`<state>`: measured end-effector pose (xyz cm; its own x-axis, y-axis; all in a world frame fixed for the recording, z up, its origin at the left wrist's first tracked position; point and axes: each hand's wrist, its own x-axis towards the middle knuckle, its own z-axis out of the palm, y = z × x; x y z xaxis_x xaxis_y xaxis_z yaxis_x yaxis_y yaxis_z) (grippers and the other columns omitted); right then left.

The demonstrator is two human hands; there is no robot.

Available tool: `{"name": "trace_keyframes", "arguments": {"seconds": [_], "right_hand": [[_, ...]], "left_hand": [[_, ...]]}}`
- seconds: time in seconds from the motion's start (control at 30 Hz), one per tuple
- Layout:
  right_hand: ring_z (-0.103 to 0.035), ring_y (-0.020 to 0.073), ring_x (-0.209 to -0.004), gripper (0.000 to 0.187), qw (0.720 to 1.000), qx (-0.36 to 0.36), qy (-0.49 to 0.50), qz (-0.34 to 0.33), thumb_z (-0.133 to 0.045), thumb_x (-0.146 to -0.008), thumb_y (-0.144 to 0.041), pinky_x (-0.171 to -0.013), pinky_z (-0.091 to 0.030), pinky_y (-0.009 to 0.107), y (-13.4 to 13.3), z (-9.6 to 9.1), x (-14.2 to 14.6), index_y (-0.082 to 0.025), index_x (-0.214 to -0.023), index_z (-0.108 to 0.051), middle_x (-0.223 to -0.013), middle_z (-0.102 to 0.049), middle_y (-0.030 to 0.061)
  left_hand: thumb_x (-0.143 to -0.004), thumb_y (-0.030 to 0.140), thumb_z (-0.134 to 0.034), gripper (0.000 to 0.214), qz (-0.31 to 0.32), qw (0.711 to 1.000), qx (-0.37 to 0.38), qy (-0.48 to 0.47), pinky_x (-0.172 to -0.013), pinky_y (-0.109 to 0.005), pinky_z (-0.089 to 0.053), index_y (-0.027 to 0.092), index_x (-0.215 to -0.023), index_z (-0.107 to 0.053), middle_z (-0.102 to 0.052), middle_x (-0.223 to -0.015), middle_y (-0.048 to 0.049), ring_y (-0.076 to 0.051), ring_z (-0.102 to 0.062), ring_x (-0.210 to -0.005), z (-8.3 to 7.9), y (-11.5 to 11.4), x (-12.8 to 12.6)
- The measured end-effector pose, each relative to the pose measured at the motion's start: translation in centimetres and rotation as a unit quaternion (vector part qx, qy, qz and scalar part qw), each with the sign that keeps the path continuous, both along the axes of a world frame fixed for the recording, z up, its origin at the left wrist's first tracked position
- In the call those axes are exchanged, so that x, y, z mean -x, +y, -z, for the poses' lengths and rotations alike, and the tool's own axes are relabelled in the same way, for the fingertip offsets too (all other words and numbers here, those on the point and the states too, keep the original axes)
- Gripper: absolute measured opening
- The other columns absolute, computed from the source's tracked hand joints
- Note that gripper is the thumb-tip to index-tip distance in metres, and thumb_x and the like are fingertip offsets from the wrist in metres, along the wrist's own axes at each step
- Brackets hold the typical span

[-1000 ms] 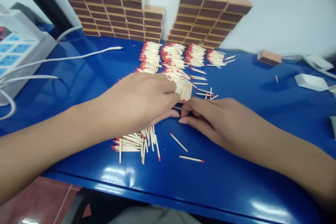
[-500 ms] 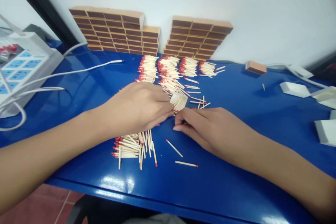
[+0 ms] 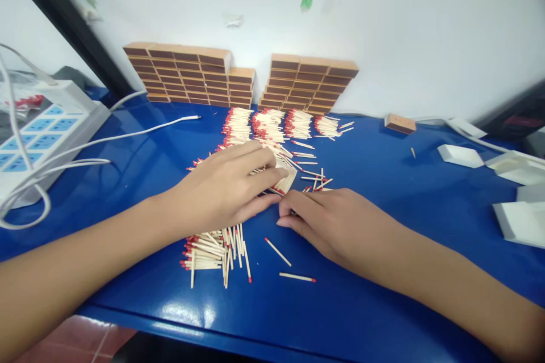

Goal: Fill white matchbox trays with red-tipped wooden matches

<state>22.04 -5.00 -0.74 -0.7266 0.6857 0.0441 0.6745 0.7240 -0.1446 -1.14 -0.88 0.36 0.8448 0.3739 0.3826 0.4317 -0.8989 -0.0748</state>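
My left hand [image 3: 234, 182] is closed around a small white matchbox tray [image 3: 292, 174] filled with red-tipped matches, its fingertips resting on the sticks. My right hand [image 3: 326, 216] is in a pinch by the tray's near corner, and what sits between its fingers is hidden. Beyond the hands lie several rows of matches [image 3: 268, 125]. A looser heap of matches [image 3: 208, 250] shows below my left wrist, partly covered by the hand. Two single matches [image 3: 297, 277] lie in front of my right hand.
Stacked matchboxes [image 3: 183, 75] and a second stack [image 3: 304, 84] stand against the wall. One matchbox [image 3: 400, 123] lies apart at the back right. White trays [image 3: 460, 155] sit on the right side of the blue table [image 3: 361, 317]. A power strip [image 3: 55, 130] with white cables occupies the left.
My left fingers have opened a little and shifted over the tray, showing more of its red match heads. The right hand keeps its pinch. The whole view has tilted up slightly.
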Motion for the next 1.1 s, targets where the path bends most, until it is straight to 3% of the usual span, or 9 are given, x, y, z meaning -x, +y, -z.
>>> {"name": "trace_keyframes", "arguments": {"seconds": [0.13, 0.4, 0.73, 1.1], "right_hand": [[-0.068, 0.0161, -0.061, 0.015, 0.999, -0.041, 0.008, -0.030, -0.051, -0.106, -0.023, -0.054, -0.036, 0.029, -0.1, 0.3, 0.0, -0.016, -0.097, -0.061, -0.081, -0.074, 0.0040], [-0.065, 0.0154, -0.055, 0.015, 0.992, -0.106, 0.075, -0.008, -0.050, -0.107, -0.029, -0.051, -0.033, 0.027, 0.9, 0.0, -0.9, -0.018, -0.097, -0.055, -0.072, -0.070, -0.0010], [-0.067, 0.0187, -0.057, 0.015, 0.988, -0.124, 0.056, 0.077, -0.052, -0.106, -0.033, -0.052, -0.031, 0.028, 1.3, -0.1, -1.3, -0.020, -0.099, -0.056, -0.075, -0.072, -0.0019], [-0.064, 0.0151, -0.059, 0.016, 0.979, -0.172, 0.087, 0.060, -0.053, -0.106, -0.033, -0.052, -0.034, 0.027, 1.6, 0.2, -1.2, -0.020, -0.098, -0.056, -0.079, -0.071, -0.0017]], "left_hand": [[-0.104, 0.031, -0.054, 0.030, -0.006, 1.000, 0.026, 0.012, -0.107, -0.047, -0.052, 0.014, -0.125, -0.067, -0.063, -0.133, -0.0148, -0.029, -0.058, -0.123, 0.1, 0.2, 0.0], [-0.103, 0.026, -0.055, 0.022, 0.024, 0.999, 0.023, -0.023, -0.102, -0.045, -0.056, 0.013, -0.108, -0.073, -0.069, -0.119, -0.0121, -0.026, -0.064, -0.113, 0.7, 0.6, 0.1], [-0.102, 0.032, -0.059, 0.030, 0.016, 0.999, 0.017, -0.044, -0.108, -0.043, -0.053, 0.011, -0.120, -0.070, -0.069, -0.124, -0.0124, -0.025, -0.062, -0.119, 0.6, 0.3, -0.1], [-0.102, 0.040, -0.061, 0.027, 0.024, 0.996, 0.067, -0.062, -0.101, -0.041, -0.055, 0.015, -0.103, -0.073, -0.071, -0.116, -0.0096, -0.024, -0.065, -0.112, 0.7, 0.2, -0.1]]}}
